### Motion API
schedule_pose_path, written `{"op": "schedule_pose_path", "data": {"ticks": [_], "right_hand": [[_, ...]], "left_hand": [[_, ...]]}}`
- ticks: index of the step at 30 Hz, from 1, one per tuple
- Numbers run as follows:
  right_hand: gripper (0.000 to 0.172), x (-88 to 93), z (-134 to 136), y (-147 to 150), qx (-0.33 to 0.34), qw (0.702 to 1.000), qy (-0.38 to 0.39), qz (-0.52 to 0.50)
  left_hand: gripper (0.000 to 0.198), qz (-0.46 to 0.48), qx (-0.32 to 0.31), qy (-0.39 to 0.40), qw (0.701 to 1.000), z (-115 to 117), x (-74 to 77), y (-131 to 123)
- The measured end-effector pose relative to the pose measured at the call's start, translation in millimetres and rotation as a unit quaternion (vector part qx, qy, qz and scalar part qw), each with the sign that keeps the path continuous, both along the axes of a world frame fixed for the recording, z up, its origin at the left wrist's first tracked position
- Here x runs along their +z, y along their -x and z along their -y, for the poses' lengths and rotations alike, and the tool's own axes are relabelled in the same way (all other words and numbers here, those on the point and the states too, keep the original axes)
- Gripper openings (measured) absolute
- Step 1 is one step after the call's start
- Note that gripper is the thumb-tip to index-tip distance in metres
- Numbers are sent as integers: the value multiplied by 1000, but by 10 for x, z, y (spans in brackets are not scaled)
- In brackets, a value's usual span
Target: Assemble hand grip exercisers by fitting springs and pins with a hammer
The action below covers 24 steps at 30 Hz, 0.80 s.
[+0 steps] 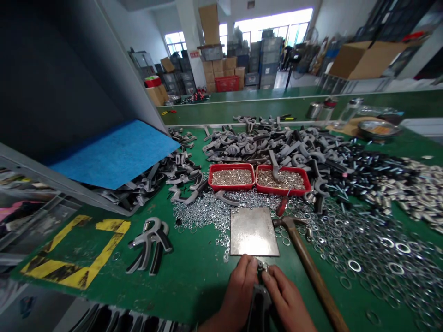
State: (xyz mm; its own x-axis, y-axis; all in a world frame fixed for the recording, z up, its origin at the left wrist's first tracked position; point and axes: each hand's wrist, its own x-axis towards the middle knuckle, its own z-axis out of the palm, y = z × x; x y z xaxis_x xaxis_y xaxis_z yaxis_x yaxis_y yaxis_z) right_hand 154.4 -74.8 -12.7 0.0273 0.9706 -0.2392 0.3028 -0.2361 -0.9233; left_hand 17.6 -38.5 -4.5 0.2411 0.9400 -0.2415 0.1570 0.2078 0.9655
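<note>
My left hand [238, 290] and my right hand [285, 299] meet at the near table edge, both closed on a grey and black hand-gripper part [259, 299]. A small metal ring or washer [265, 266] sits at its top between my fingertips. Just beyond lies a square steel plate [254, 231] on the green table [194, 272]. A wooden-handled hammer [308, 263] lies to the right of my hands. To the left rest assembled hand grippers [150, 244].
Two red trays [231, 177] [284, 180] hold small metal parts. Loose washers [363, 249] spread over the right side. A heap of grey and black handles [273, 145] fills the back. A blue-covered bin [114, 157] sits left, with yellow floor-tape markings [76, 253].
</note>
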Motion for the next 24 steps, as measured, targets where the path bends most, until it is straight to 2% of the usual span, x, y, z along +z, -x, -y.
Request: {"op": "schedule_pose_path", "data": {"ticks": [5, 15, 24], "right_hand": [[34, 27, 2, -6, -10, 1000, -11, -5], [36, -7, -6, -25, -6, 1000, -10, -4], [33, 51, -12, -57, -7, 1000, -14, -18]], "left_hand": [[37, -3, 2, 25, 1000, 1, 49, -33], [39, -11, 1, 32, 999, 11, 41, -50], [30, -13, -69, 19, 997, -30, 110, 7]]}}
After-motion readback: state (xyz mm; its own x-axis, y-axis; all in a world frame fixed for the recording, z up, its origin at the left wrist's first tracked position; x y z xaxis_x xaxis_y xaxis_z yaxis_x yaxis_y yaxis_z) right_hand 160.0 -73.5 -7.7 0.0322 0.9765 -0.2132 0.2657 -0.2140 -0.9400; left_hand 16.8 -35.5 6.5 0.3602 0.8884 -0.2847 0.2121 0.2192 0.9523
